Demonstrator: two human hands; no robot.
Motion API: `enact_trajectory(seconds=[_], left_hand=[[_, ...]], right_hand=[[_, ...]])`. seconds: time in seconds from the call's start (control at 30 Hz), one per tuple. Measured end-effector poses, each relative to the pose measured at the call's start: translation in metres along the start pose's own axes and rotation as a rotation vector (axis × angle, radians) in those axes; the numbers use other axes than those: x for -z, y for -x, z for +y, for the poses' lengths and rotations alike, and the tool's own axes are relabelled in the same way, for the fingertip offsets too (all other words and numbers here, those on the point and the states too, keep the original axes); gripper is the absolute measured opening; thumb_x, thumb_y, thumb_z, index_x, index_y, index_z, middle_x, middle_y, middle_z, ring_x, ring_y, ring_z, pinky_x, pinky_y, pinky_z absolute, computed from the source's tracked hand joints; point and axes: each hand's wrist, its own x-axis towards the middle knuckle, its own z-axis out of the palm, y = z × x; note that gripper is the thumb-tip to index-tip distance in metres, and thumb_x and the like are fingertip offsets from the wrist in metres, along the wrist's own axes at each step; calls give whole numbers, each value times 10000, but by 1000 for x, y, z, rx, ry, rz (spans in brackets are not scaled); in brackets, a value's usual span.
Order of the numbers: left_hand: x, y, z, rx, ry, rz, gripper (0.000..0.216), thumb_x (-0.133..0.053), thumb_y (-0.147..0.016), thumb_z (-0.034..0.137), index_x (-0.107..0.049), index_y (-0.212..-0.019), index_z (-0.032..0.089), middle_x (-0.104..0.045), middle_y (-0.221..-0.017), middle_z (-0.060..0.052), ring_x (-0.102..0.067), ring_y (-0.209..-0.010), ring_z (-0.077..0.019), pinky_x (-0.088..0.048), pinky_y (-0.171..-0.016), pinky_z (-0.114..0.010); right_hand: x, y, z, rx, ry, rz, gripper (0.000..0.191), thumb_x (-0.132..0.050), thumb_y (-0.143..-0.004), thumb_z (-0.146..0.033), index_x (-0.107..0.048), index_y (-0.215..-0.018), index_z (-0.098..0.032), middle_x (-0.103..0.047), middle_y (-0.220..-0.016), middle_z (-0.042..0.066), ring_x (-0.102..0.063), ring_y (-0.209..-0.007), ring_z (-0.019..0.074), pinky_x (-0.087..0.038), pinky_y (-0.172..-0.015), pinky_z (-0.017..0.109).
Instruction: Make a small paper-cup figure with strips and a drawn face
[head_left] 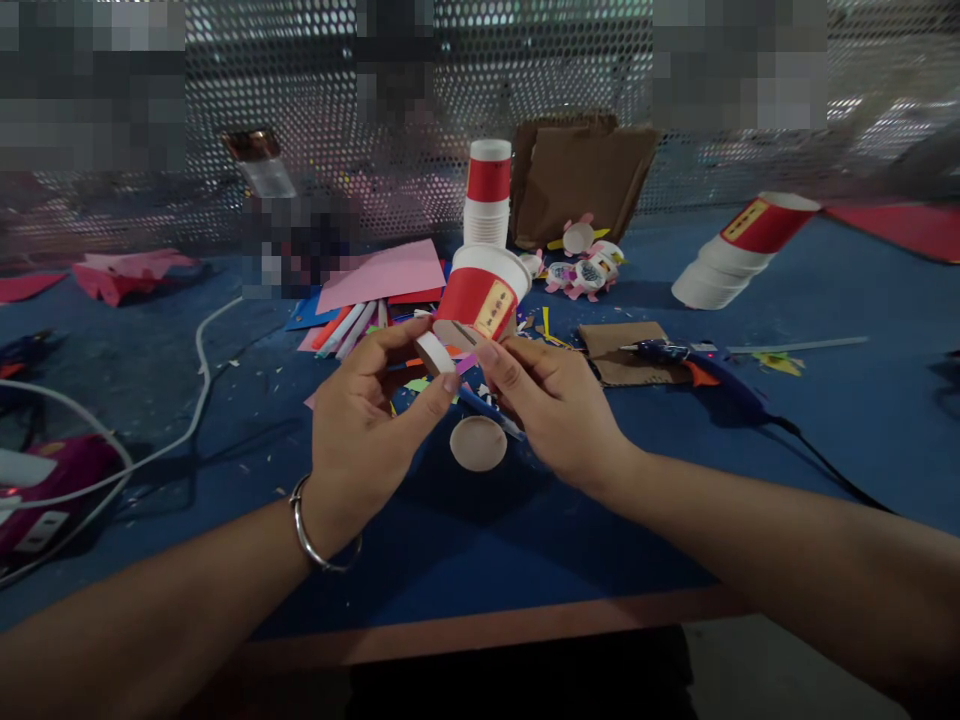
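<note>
My left hand (371,420) pinches a shallow white paper cup bottom (435,353) between thumb and fingers, its rim tilted towards me. Close beside it, my right hand (562,410) is closed, thumb against forefinger. A thin greyish sliver (466,334) shows at its fingertips; what it belongs to is not clear. Just beyond both hands a red and white paper cup (484,290) leans, its lower part partly covered by the fingers. Below the hands lies a round whitish disc (478,444). A blue pen-like stick (491,412) runs partly under my right hand.
Stacked paper cups (489,195) stand behind; another stack (742,250) tilts at right. A blue glue gun (712,375) rests by cardboard (622,345), its cord trailing right. Small paper turtle-like figures (589,268), pink paper (386,280) and markers (349,330) lie behind. A white cable (201,390) crosses left.
</note>
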Motion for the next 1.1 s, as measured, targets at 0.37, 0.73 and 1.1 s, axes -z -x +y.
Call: enact_trajectory(seconds=[0.37,0.73,1.1], left_hand=[[-2,-16,-9,406,277,1,193,-765,-878,307,-756,-1050,219,-792,-963,-53,-746,-822,-212,-609,-802,-391],[-6,-25,-1,451,368,210,212,-616,-960,260,-773,-1022,132,-725,-902,-65,-702,-838,-191,-575,-711,-291],[-4,-28,-6,434,378,210,173,-598,-950,200,-748,-1009,136,-723,-911,-58,-699,-790,-171,-573,-642,-263]], right_hand=[[16,-15,12,-107,-84,55,612,-676,-912,-806,-510,-743,-241,-329,-601,-76,-264,-532,95,-194,-486,306],[37,-40,32,155,448,-3,216,-704,-995,-347,-676,-1165,-216,-768,-915,38,-682,-779,206,-446,-703,342],[58,-66,33,326,523,20,136,-722,-956,-141,-732,-1089,-170,-781,-980,54,-682,-830,176,-478,-749,323]])
